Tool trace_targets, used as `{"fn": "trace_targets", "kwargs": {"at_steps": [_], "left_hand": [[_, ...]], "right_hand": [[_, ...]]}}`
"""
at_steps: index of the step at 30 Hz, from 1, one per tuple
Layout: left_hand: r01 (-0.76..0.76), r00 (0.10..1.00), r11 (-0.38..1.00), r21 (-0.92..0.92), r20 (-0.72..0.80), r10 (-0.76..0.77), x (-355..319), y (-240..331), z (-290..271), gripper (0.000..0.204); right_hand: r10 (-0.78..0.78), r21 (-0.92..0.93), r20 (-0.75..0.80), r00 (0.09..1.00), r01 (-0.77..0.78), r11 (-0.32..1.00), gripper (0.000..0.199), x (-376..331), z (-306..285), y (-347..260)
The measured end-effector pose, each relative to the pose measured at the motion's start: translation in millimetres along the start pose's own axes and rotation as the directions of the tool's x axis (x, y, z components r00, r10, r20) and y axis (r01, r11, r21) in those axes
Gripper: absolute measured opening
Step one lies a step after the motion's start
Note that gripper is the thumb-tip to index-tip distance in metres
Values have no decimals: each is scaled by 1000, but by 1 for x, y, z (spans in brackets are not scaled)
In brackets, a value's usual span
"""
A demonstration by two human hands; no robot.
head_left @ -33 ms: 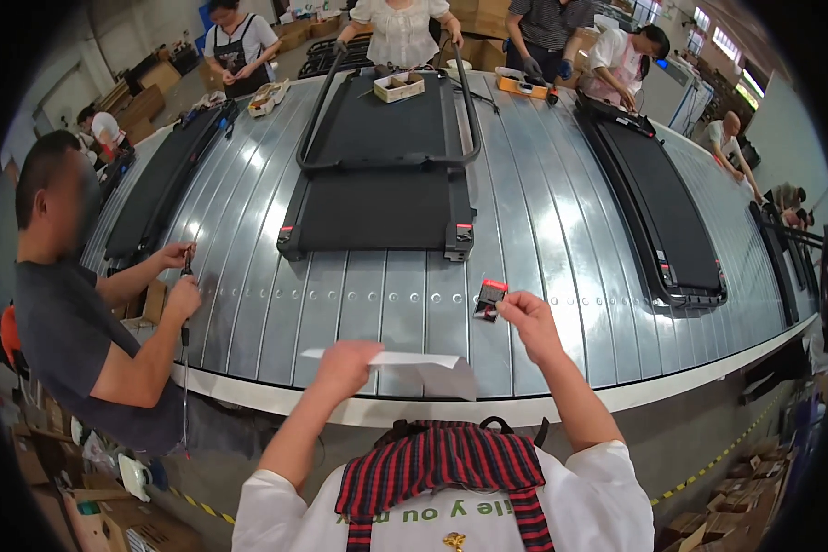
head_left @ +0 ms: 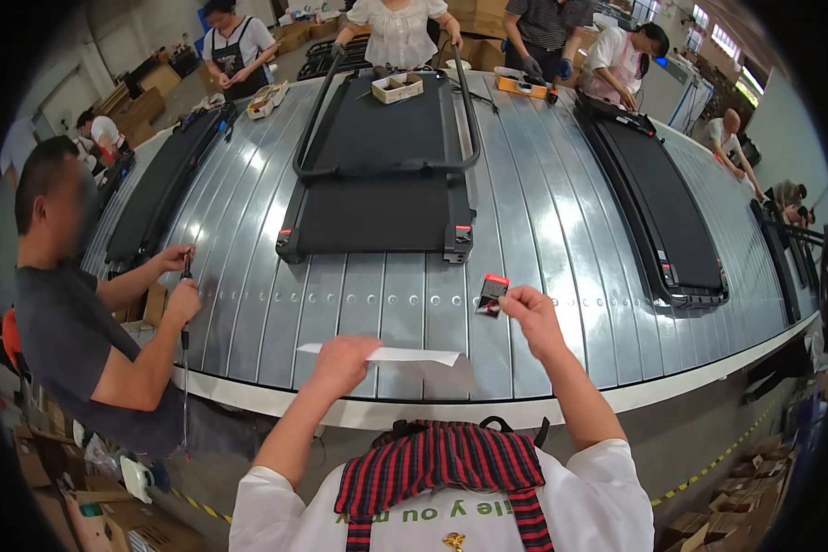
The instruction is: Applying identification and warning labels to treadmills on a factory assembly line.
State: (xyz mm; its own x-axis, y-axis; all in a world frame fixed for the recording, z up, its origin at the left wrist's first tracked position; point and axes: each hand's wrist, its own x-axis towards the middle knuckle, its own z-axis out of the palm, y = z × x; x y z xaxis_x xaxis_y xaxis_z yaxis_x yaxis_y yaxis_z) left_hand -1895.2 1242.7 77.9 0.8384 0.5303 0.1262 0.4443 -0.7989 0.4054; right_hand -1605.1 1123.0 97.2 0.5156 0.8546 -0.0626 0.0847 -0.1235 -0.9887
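My left hand point(head_left: 342, 361) pinches a long white paper strip point(head_left: 405, 355) and holds it flat above the near edge of the metal slat conveyor point(head_left: 377, 304). My right hand point(head_left: 531, 315) is raised to the right of it and grips a small black card with a red end point(head_left: 491, 294) by its edge. Beyond both hands a black treadmill point(head_left: 382, 175) with a folded handle frame lies flat on the conveyor.
A person in a dark grey shirt point(head_left: 74, 340) stands at my left, holding a thin tool point(head_left: 186, 304) at the conveyor's edge. Another treadmill point(head_left: 658, 202) lies to the right and one point(head_left: 161, 184) to the left. Several people work along the far side. Cardboard boxes point(head_left: 708, 524) sit on the floor.
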Motion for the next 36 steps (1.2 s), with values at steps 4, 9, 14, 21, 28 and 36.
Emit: {"fn": "trace_targets", "kwargs": {"at_steps": [4,9,14,21,28,36], "left_hand": [[-96,995,995,21,-8,96,42,-6,-7,17],[-122,991,992,-17,59,122,79,-4,12,19],[-103,992,994,-43,74,106,101,-3,30,16],[-91,979,996,-7,185,91,126,-16,35,28],[-144,982,976,-165,101,162,124,-25,61,24],[-37,943,992,-120,323,75,99,-20,62,23]], "right_hand": [[18,72,-22,1000,-16,997,14,34,-25,0],[104,131,3,995,-103,986,11,68,-45,17],[202,110,33,979,-204,973,12,107,-46,49],[221,145,90,971,-232,962,12,138,-18,62],[287,148,111,952,-301,942,6,127,-15,68],[335,268,99,937,-349,898,9,97,0,91]]}}
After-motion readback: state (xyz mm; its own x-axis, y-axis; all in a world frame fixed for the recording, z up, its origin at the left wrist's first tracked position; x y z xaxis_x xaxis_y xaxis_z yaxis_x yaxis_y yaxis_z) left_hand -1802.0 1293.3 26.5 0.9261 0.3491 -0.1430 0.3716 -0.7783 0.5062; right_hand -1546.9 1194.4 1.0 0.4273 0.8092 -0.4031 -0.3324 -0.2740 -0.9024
